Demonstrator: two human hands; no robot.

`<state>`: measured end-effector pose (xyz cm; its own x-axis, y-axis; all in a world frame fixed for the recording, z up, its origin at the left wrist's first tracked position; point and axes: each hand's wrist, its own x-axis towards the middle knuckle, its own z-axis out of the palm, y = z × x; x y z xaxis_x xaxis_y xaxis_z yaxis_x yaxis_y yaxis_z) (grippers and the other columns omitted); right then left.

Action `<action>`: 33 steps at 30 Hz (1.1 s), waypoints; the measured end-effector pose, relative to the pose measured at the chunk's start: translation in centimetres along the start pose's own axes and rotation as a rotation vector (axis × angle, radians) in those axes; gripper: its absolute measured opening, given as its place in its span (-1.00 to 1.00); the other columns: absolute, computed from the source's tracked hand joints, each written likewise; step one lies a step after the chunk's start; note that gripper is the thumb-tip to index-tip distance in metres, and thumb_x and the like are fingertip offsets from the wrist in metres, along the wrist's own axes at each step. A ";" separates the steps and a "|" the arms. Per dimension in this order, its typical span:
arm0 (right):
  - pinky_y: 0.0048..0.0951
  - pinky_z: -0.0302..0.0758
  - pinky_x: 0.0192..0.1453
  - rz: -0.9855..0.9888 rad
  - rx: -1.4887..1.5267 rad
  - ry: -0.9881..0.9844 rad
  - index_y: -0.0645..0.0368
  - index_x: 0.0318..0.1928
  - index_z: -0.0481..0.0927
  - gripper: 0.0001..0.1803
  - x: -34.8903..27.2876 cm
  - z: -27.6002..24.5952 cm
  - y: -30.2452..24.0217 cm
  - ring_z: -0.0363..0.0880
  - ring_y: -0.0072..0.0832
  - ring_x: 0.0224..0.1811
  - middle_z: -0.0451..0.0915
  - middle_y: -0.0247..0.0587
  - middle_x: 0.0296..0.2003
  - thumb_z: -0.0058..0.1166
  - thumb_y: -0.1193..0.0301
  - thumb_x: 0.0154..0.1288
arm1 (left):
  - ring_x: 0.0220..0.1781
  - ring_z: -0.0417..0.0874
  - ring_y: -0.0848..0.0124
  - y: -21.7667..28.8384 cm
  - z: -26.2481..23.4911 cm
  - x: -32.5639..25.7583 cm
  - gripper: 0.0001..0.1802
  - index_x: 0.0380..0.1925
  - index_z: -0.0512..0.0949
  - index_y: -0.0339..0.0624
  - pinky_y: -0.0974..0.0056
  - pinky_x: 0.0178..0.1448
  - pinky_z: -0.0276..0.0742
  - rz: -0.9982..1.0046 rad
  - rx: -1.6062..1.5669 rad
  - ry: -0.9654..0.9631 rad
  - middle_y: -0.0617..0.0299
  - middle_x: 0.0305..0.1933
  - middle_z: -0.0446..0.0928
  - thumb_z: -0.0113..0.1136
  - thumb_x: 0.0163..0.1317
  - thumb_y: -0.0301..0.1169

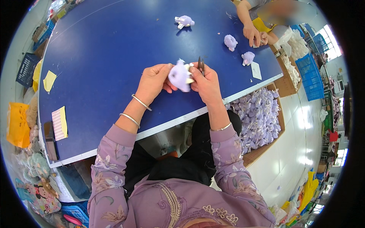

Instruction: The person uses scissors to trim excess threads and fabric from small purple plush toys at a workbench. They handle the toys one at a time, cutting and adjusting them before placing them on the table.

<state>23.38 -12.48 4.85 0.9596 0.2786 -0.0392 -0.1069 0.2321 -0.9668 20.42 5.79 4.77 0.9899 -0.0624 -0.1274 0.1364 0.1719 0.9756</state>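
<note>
Between my hands, above the blue table, is a small lilac plush toy (pixel 179 77) with pale yellow spikes along one side. My left hand (pixel 155 78) grips it from the left, thumb on top and fingers partly behind it. On the other side my right hand (pixel 206 81) pinches the toy's spiked edge. Dark-bladed scissors (pixel 201 65) also sit in the right hand, their blades pointing away from me; their handles are hidden by my fingers. The toy is slightly blurred.
More lilac plush toys lie on the blue table (pixel 114 49), one at the far middle (pixel 184 21). A co-worker's hands (pixel 255 35) are at the far right. A cardboard box of lilac toys (pixel 258 117) stands by my right knee. A sticker sheet (pixel 59 123) lies at left.
</note>
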 end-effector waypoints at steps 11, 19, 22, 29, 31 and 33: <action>-0.65 0.00 -0.74 -0.328 0.755 -0.070 0.30 0.09 0.51 -0.56 0.4 -8.7 -5.9 0.05 -0.74 -0.76 0.57 -0.20 -0.40 -0.20 0.18 0.51 | -0.28 0.63 0.50 -0.4 -0.3 5.2 -0.72 -0.04 0.56 -0.26 0.42 -0.35 0.52 0.185 0.143 0.194 0.21 -0.19 0.63 0.01 0.42 -0.32; -0.65 0.27 -0.47 -0.086 -0.254 0.134 0.29 -0.19 0.58 -0.79 2.5 -5.0 -0.7 0.35 -0.77 -0.55 0.59 -0.35 -0.51 -0.01 0.39 0.42 | 0.46 0.10 -0.03 -0.3 0.5 18.5 -0.21 0.34 0.24 -0.05 0.05 0.36 0.32 0.735 1.047 0.376 -0.06 0.47 0.05 0.33 0.10 -0.27; -0.62 0.31 -0.37 -0.095 -0.309 0.137 0.31 -0.17 0.57 -0.79 2.8 -5.3 -0.5 0.40 -0.72 -0.47 0.58 -0.37 -0.52 -0.03 0.40 0.42 | 0.46 0.08 -0.10 0.3 2.8 21.3 -0.20 0.35 0.24 0.01 0.01 0.42 0.24 0.737 1.126 0.295 -0.10 0.48 0.02 0.33 0.09 -0.25; -0.65 0.26 -0.52 -0.070 -0.124 0.268 0.27 -0.15 0.57 -0.77 3.4 -6.3 -0.8 0.32 -0.77 -0.58 0.56 -0.39 -0.52 -0.07 0.36 0.45 | -0.39 0.59 0.44 -0.7 3.6 20.2 -0.63 0.10 0.45 -0.21 0.34 -0.30 0.53 0.342 0.440 -0.103 0.06 -0.17 0.63 0.04 0.33 -0.33; -0.66 0.23 -0.57 -0.064 -0.026 0.322 0.25 -0.15 0.57 -0.77 3.4 -6.3 -0.7 0.29 -0.79 -0.61 0.53 -0.41 -0.54 -0.07 0.35 0.46 | -0.48 0.56 0.52 -0.5 4.1 16.2 -0.66 0.08 0.42 -0.28 0.45 -0.46 0.45 0.198 0.166 -0.279 0.08 -0.17 0.63 -0.09 0.40 -0.35; -0.66 0.22 -0.58 -0.079 -0.037 0.306 0.25 -0.14 0.57 -0.77 3.3 -6.3 -0.6 0.29 -0.78 -0.62 0.50 -0.43 -0.55 -0.07 0.35 0.46 | -0.48 0.54 0.53 -0.4 4.9 12.5 -0.65 0.11 0.38 -0.31 0.49 -0.48 0.41 0.149 0.068 -0.377 0.05 -0.16 0.62 -0.18 0.44 -0.37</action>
<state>28.22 -17.54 3.76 0.9989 -0.0333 -0.0322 -0.0246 0.2064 -0.9782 32.54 0.13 3.69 0.9130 -0.4003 0.0783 -0.0228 0.1416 0.9897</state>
